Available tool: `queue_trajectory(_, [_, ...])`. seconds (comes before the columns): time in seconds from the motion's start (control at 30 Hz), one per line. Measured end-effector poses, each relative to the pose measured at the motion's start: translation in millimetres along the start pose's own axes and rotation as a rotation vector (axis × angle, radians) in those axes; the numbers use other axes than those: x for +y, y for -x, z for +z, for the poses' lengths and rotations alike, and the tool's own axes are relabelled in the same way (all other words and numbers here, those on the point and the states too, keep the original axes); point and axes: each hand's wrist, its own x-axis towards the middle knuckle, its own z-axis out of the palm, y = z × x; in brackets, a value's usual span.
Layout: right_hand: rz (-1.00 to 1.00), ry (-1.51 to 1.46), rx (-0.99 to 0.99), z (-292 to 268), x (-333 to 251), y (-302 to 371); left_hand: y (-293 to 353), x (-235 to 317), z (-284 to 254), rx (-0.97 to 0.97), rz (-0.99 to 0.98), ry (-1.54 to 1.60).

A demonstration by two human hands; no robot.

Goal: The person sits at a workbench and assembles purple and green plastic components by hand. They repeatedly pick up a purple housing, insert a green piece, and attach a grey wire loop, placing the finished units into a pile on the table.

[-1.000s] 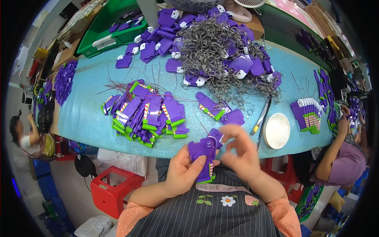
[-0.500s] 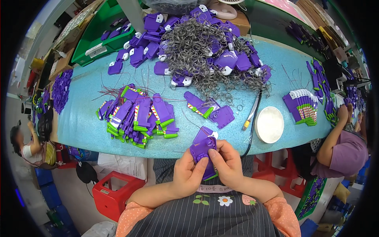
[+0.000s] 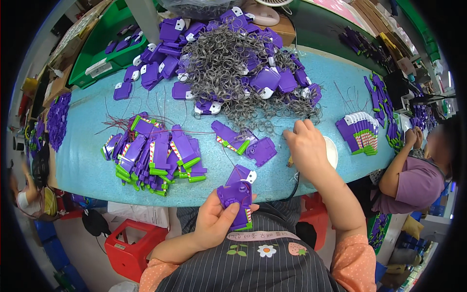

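Note:
My left hand (image 3: 216, 219) holds a purple plastic toy piece (image 3: 237, 193) with a white tab and a green end, close to my chest below the table's front edge. My right hand (image 3: 306, 147) reaches out over the turquoise table (image 3: 87, 160), palm down, near the edge of a heap of grey metal rings (image 3: 233, 63). Its fingers are curled; whether anything is between them is hidden. Two more purple pieces (image 3: 243, 142) lie just left of that hand. A white round lid (image 3: 332, 152) sits partly under it.
A pile of finished purple and green pieces (image 3: 155, 153) lies at the left. Loose purple parts (image 3: 155, 73) mix with the rings at the back. A stack of purple pieces (image 3: 359, 132) stands right. A seated person (image 3: 413, 182) works at the right; a red stool (image 3: 129, 243) is below.
My right hand has let go of the held purple piece and moved up and right to the ring heap. My left hand keeps the piece, a little lower.

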Motion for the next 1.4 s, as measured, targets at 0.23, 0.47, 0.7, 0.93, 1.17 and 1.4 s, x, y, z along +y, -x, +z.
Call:
queue_trajectory(0.23, [0.036,-0.243,0.042,-44,22,13,7,-2,-2,0.057,-0.024,-0.026])
queue_trajectory(0.47, [0.370,-0.522,0.083,-86,43,78,11,-7,7,0.053,0.027,-0.044])
queue_trajectory(0.7, [0.292,-0.263,0.407,-30,41,95,6,-6,16,-0.022,-0.055,-0.069])
queue_trajectory(0.93, [0.385,-0.627,0.569,-52,5,96,9,-1,11,-0.069,-0.120,-0.006])
queue_trajectory(1.17, [0.150,-1.413,0.348,-33,-73,74,-6,15,32,-0.142,-0.127,0.018])
queue_trajectory(1.4, [0.200,-1.659,0.124,-18,-83,81,-2,13,27,-0.141,-0.081,-0.092])
